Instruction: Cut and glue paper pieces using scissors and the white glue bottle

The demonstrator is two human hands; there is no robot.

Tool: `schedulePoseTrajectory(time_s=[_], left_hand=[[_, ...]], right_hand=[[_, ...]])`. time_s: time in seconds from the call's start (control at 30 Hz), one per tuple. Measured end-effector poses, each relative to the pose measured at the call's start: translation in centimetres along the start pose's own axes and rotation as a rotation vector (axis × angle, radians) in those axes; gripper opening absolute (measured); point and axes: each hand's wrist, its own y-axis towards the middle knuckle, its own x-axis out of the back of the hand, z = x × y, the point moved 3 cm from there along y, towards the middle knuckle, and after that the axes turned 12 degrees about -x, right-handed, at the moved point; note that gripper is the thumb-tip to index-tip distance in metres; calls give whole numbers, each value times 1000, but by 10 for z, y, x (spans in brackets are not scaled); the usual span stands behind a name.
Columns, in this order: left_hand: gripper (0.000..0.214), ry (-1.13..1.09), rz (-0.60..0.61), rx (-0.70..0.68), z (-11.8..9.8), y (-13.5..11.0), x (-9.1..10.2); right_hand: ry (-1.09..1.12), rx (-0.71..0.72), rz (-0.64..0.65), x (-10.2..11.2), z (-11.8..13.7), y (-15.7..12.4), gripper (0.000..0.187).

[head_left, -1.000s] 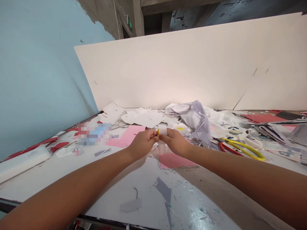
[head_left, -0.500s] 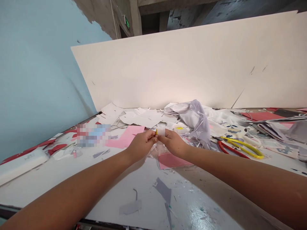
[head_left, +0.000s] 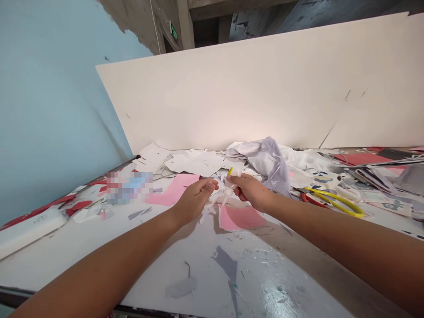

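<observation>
Both my hands hover over the middle of a white table (head_left: 82,247) strewn with paper scraps. My right hand (head_left: 250,191) pinches a small white glue bottle with a yellow tip (head_left: 229,176), held tilted with the tip up. My left hand (head_left: 195,198) is just left of it, fingers curled in a pinch on something too small to make out. A pink paper square (head_left: 240,217) lies flat on the table right beneath the hands. A second, paler pink sheet (head_left: 175,187) lies to the left.
Yellow-and-red-handled scissors (head_left: 331,201) lie to the right. White paper scraps (head_left: 192,163) and crumpled translucent film (head_left: 268,161) pile up at the back against a tall white board (head_left: 265,88). Red cutouts (head_left: 76,205) sit at the left edge, grey offcuts (head_left: 227,263) near the front.
My hands were pressed together on the small bottle; now they have parted. The right hand keeps the bottle and has drawn right, uncovering more of the pink square.
</observation>
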Motion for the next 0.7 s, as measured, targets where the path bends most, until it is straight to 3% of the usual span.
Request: schedulePoseTrajectory(time_s=[0.2,0.43,0.57,0.7], left_hand=[[34,77,47,-60,-10,-1,-5],[24,181,70,-20,-2,-3,-4],[20,300,214,59,5,-4,-2],[17,380,379,37,-2,-6,-3]], right_hand=[[-24,-3,76,-8,3,-9,29],[-78,39,36,-10,10,-12,28],[-96,78,40,-16,9,-15,30],[-90,136,46,-24,10,-14,27]])
